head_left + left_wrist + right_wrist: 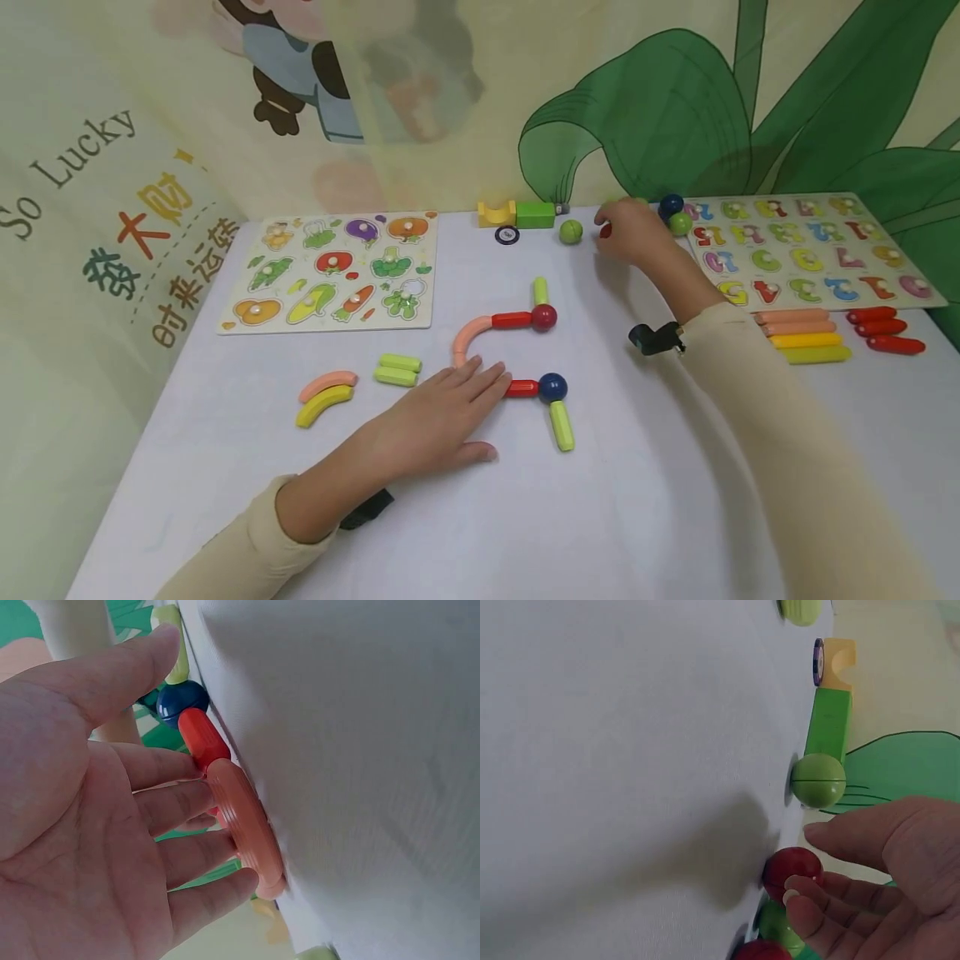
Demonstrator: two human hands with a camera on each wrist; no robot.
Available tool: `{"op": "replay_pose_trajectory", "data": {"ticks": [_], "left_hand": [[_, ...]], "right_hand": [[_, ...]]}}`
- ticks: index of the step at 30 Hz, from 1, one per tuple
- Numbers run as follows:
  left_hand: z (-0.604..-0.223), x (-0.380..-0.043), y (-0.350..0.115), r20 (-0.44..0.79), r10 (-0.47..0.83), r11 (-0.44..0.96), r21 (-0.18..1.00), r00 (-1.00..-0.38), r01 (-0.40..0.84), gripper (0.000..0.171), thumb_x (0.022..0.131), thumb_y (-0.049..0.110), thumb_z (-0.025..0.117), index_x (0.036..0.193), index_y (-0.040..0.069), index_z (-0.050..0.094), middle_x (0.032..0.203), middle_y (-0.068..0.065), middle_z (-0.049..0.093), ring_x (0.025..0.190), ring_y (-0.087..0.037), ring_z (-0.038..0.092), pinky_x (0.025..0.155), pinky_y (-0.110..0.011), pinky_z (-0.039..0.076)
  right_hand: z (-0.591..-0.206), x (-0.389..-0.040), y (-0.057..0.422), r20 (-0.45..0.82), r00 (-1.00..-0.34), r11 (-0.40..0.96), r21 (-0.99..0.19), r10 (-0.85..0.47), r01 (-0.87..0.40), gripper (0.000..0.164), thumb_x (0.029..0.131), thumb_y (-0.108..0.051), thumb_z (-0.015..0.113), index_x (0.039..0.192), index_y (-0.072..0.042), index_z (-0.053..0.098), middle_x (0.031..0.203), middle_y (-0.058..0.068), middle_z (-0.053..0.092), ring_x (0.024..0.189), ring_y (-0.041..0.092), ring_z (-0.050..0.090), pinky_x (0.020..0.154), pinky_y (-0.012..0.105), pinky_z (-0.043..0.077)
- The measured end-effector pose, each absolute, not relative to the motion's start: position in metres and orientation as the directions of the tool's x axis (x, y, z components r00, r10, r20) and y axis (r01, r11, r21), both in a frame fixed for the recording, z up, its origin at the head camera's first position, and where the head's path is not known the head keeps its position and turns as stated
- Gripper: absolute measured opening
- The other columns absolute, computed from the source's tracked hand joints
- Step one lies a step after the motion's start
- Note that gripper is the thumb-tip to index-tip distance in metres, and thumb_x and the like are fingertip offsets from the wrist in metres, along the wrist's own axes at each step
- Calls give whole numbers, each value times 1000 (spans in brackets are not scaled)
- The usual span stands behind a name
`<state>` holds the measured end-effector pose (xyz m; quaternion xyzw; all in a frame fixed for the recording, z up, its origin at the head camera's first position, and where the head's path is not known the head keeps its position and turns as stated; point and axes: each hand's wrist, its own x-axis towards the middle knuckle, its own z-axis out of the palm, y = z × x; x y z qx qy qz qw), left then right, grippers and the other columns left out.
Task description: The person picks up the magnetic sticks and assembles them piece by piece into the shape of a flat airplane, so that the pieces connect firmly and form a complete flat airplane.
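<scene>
My left hand [438, 421] lies with fingers extended, their tips touching a curved salmon-coloured stick [247, 821]. That stick joins a red stick [204, 741] and a blue ball [552, 387] with a light green stick [561, 427]. The chain's other end has a red stick [512, 320], a red ball [543, 317] and a light green stick [541, 291]. At the back, my right hand [633, 229] reaches to another red ball [791, 874]. Its fingertips are at the ball, while the thumb looks apart from it. A green ball [819, 781] sits beside this hand.
A vegetable puzzle board [337, 327] lies at the back left, a number board [817, 250] at the back right. Yellow [497, 215] and green blocks [535, 216] stand by the wall. Loose sticks include a yellow curved one [324, 406], light green ones [397, 370] and red ones [888, 344].
</scene>
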<state>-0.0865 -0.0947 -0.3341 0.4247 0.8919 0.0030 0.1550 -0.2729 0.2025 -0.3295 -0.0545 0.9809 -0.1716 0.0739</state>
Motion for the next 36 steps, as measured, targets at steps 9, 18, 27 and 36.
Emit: {"op": "replay_pose_trajectory", "data": {"ticks": [9,18,27,36], "left_hand": [[-336,-87,-93,-274,761,636,140,-588,759,85,80,55,57,145,14,21,148,-3,20,134,-27,13,103,-42,25],[-337,-87,-93,-275,759,637,126,-590,760,86,79,56,57,144,13,22,148,-4,21,134,-28,14,102,-43,25],[-338,-86,-93,-282,754,640,112,-594,760,86,79,57,56,145,13,21,148,-3,20,135,-28,13,103,-44,23],[-339,-86,-93,-285,754,638,100,-592,764,87,79,58,56,144,13,22,148,-3,21,134,-28,13,103,-44,24]], "right_hand": [[-322,-262,202,-237,-964,954,-296,-119,-45,34,81,-3,57,114,5,56,105,21,55,88,33,49,74,42,46],[-331,-263,178,-377,-913,873,-485,-153,54,30,87,-31,58,103,-5,57,88,13,58,68,23,57,62,31,49],[-344,-266,138,-319,-929,819,-573,-187,32,26,87,-32,59,102,-11,60,89,11,56,68,22,59,59,28,50],[-348,-259,122,-282,-936,871,-488,-212,-50,31,78,-30,70,100,-11,58,89,9,54,77,23,52,59,28,48]]}}
